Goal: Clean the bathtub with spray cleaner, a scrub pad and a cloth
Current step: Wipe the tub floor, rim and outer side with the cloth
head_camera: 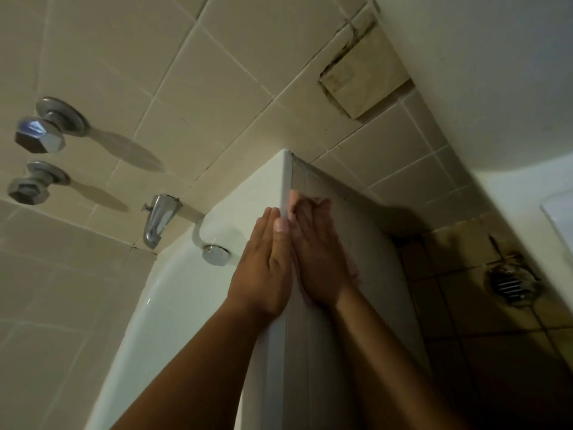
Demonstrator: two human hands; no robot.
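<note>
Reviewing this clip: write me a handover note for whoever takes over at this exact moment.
Left hand: flat, fingers straight, on top of the bathtub rim.
Right hand: flat against the tub's outer panel, pressing what looks like a pale cloth.
Spray cleaner and scrub pad: not in view.
Done: cannot tell from this view.
Left: probably finish wiping rim and panel, then check inside.

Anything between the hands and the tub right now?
Nothing visible. The left hand lies flat on the bathtub rim. The right hand presses flat on its outer side, with something pale, maybe a cloth, under it.
</note>
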